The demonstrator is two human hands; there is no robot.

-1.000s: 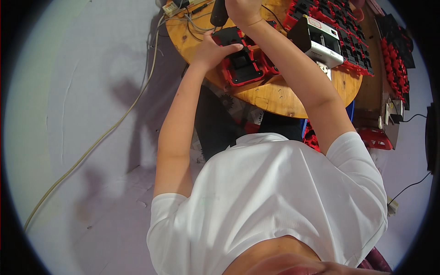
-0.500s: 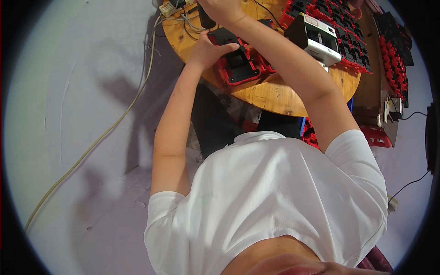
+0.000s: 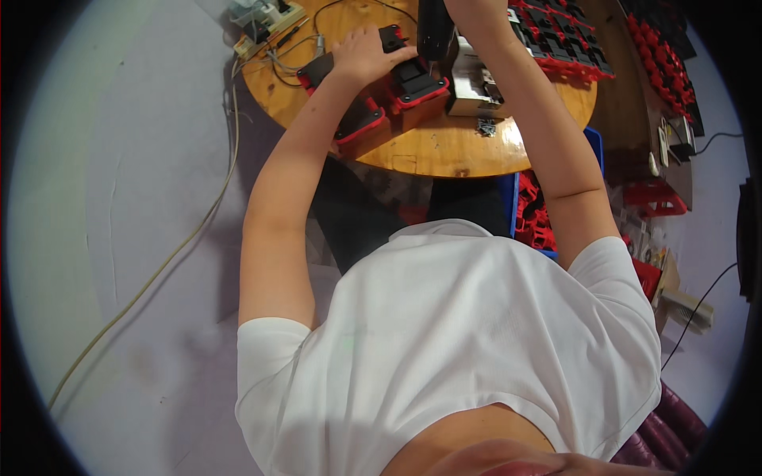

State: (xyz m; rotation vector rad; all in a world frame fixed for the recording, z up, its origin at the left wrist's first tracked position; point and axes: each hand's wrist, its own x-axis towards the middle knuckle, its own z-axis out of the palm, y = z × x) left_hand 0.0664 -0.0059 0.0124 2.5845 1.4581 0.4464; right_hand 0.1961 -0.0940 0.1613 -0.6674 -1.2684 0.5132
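A red-and-black plastic housing [image 3: 361,119] sits on the round wooden table, with raised blocks and dark recesses on top. My left hand [image 3: 361,57] lies over it, fingers spread and thumb stretched out to the right. At the upper edge my right hand [image 3: 480,17] is partly cut off, closed on a black power screwdriver [image 3: 435,32]. The tool stands upright with its lower end just over the housing's right block; whether its tip touches cannot be made out. A white-and-black box-shaped device [image 3: 474,87] stands right of the housing, and small metal screws [image 3: 486,127] lie in front of it.
Rows of red-and-black parts [image 3: 563,40] cover the table's far right. A power strip [image 3: 270,24] with cables is at the far left. Below the right edge stands a blue bin [image 3: 508,206] of red parts [image 3: 533,214]. More red parts [image 3: 667,79] lie farther right.
My right hand has swung to the right with the screwdriver, now over the housing's right side. The housing appears turned, and my left hand has shifted farther onto it. The whole view has shifted too.
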